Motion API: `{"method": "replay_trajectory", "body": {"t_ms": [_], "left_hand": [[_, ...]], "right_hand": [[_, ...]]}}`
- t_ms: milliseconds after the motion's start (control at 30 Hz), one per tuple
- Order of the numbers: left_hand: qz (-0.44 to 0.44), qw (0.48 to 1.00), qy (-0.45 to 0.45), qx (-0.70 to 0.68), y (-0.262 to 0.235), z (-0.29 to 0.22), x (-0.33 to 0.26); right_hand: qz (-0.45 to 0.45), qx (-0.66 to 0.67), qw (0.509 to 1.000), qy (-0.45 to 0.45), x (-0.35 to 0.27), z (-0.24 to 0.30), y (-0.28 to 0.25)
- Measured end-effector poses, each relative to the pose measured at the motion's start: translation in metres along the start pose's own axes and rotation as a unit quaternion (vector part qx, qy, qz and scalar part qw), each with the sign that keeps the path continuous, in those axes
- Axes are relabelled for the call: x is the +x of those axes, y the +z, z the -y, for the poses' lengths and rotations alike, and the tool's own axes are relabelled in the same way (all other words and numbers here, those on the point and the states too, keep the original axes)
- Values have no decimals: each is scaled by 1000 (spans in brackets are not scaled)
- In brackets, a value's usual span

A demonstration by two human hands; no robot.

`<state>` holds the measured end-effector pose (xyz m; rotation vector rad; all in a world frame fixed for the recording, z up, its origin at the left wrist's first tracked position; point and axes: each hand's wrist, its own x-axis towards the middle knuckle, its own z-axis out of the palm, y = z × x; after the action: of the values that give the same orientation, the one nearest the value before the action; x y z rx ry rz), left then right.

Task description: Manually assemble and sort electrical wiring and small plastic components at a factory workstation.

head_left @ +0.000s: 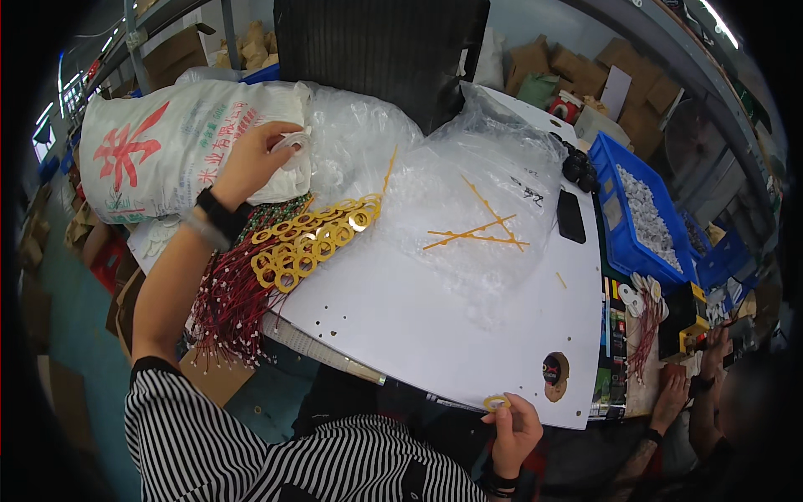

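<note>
My left hand [258,161] reaches to the mouth of a white woven sack [167,146] with red and green print. Its fingers are closed in a pinch on a small whitish piece [293,140] whose kind I cannot make out. By the table's front edge, my right hand [517,437] pinches a yellow ring [496,402] between thumb and fingers. Below my left hand lies a pile of yellow rings [305,243] in overlapping rows. Thin red wires [222,305] with small white ends hang from beside them over the table edge.
Clear plastic bags [493,176] cover the back of the white table [435,335], with thin orange-yellow strips [473,232] lying on them. A black phone [571,217] lies near a blue crate [631,209] of small white parts. At right, another person's hands [672,389] work nearby.
</note>
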<state>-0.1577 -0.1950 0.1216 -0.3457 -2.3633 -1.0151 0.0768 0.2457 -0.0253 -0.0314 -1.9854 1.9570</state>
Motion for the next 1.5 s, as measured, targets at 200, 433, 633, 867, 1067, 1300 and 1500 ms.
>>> {"method": "replay_trajectory", "body": {"t_ms": [200,433,633,867,1067,1300,1500], "left_hand": [[199,858,-223,-418,72,-142,-129],[240,771,-247,-537,154,-175,-193],[289,850,-204,-390,161,-178,-196],[271,820,-228,-449,170,-175,-205],[270,856,-144,-418,164,-170,-206],[265,889,-89,-363,162,-181,-201],[281,861,-123,-406,180,-189,-202]], "right_hand": [[173,196,964,57,6,27,19],[213,267,928,147,14,16,42],[109,178,971,118,8,11,29],[92,100,989,60,2,9,30],[92,90,989,68,4,11,34],[55,118,989,71,3,18,33],[85,72,991,77,1,15,9]]}}
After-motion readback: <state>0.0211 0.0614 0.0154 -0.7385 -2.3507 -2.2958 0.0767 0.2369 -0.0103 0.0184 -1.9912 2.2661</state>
